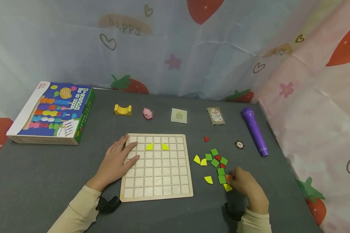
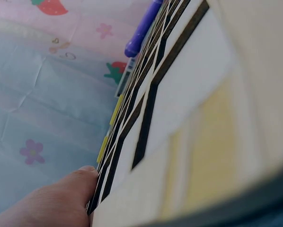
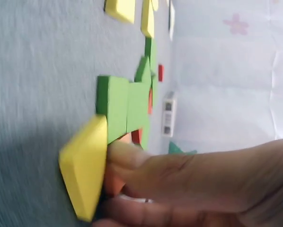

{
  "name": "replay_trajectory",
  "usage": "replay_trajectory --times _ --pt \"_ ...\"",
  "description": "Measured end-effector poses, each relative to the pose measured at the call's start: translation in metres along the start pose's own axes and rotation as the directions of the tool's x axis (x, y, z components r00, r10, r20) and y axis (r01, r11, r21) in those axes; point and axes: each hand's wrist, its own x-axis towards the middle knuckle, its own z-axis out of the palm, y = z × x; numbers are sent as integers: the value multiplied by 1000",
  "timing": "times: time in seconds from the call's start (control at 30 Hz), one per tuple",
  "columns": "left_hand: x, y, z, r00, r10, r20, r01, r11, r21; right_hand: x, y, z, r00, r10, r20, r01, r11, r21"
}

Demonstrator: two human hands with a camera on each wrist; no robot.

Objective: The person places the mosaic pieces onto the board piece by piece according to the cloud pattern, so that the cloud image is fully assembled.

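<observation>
Your left hand (image 1: 113,164), fingers spread, on left edge of wooden grid board (image 1: 157,181) (two yellow quarter-circles (image 1: 149,147) on far part). Your right hand (image 1: 248,184) pinches orange block (image 1: 228,178), right of board, beside green squares (image 1: 222,180).

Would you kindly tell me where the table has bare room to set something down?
Bare table lies between the game box and left sleeve, and right of the right hand, nearer than the purple tube. It is crowded between the board and that hand, where green squares and yellow pieces lie close together.
</observation>
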Motion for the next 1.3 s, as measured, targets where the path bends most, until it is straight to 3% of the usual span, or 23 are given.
replay_trajectory --times 0.2,0.43,0.93,1.1,1.3 --pt "0 0 -1 1000 -2 5 2 1000 -5 12 -14 8 993 -105 -50 106 994 28" --pt "1 0 -3 1000 -8 5 8 1000 -1 29 -29 14 962 -247 -119 247 969 -22" --pt "1 1 -6 1000 -3 7 3 1000 -5 28 -42 11 957 -254 -141 242 966 -96" --pt "0 4 -6 1000 -11 14 12 1000 -10 28 -59 3 934 -322 -156 312 946 -85" --pt "-1 4 -5 1000 -16 21 16 1000 -5 36 -96 0 898 -419 -136 414 908 -66"
